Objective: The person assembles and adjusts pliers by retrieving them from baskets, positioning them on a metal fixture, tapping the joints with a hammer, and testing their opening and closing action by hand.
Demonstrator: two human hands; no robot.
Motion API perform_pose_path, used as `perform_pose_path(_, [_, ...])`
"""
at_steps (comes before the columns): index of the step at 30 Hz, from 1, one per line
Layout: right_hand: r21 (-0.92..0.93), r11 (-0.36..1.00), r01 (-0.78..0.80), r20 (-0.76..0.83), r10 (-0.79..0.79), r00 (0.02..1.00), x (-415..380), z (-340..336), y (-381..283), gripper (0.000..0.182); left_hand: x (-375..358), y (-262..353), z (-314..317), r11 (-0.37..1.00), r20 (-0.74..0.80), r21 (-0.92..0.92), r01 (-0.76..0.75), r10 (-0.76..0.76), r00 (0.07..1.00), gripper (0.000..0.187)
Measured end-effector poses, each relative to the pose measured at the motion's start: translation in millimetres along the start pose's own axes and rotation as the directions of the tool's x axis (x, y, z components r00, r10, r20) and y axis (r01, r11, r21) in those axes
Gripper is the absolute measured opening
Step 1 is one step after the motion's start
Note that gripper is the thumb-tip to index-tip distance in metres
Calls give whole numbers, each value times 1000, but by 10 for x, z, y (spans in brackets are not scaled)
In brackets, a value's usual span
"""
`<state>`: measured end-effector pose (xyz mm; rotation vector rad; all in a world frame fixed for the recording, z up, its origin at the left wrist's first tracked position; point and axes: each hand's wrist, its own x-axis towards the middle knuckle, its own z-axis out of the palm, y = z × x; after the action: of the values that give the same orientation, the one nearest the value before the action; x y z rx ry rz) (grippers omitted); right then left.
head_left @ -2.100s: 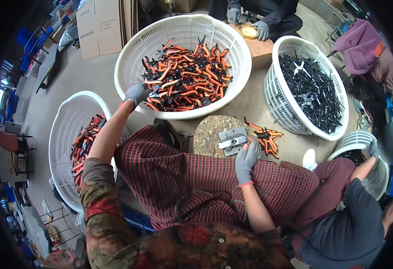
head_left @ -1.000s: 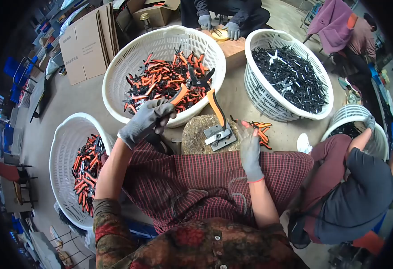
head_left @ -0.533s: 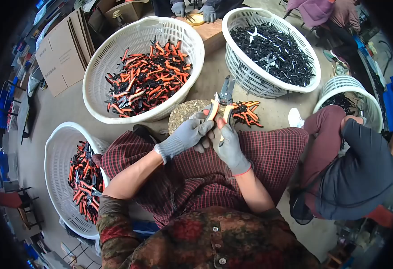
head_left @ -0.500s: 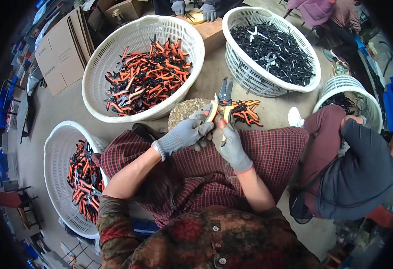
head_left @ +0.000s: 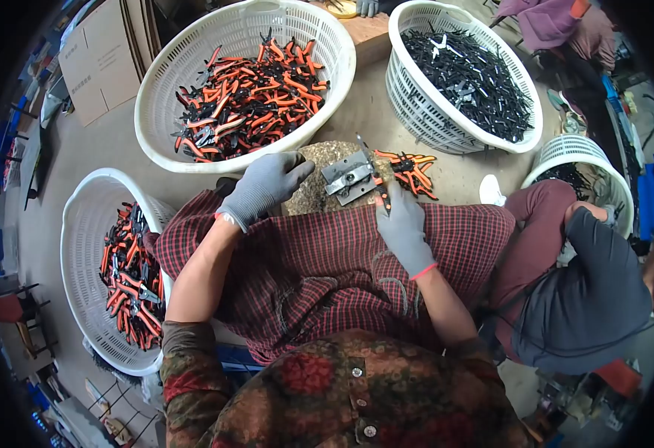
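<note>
My left hand (head_left: 261, 188), in a grey glove, is beside the left edge of a round stone block (head_left: 308, 183). Its fingers are curled together, and whatever may be inside them is hidden. A metal fixture with a bolt (head_left: 350, 178) lies on top of the block. Right of the fixture, my right hand (head_left: 404, 233), gloved in grey, grips dark pliers (head_left: 379, 181) with orange on the handles, jaws pointing up and away. Several orange-and-black pliers (head_left: 414, 173) are piled just behind that hand, at the block's right side.
Orange-handled pliers fill a large white basket (head_left: 150, 128) and a smaller left basket (head_left: 73, 257). Dark parts fill the right basket (head_left: 424, 119); another basket (head_left: 616, 168) stands far right. A seated co-worker (head_left: 580, 276) is at right, with another person's gloved hand (head_left: 368, 7) at the top.
My hands have moved apart, the left one leftward. The yellow-handled pliers between them are out of sight, and dark pliers are in my right hand. The fixture is now uncovered.
</note>
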<state>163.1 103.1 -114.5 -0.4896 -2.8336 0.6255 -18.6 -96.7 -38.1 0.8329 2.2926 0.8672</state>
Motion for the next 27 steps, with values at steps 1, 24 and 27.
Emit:
perform_pose_path(1, [-184,982,35,98,-17,995,14,47,46,20,-20,43,-1,1000,-10,2,-18,18,1000,43])
perform_pose_path(24, [800,598,-42,-34,115,993,192,14,-352,30,-143,-295,-856,850,-389,-446,-282,99,916,37])
perform_pose_path(27, [821,551,-150,-77,367,927,312,143,-117,25,-570,-1108,-1551,779,-327,549,304,-135,935,28])
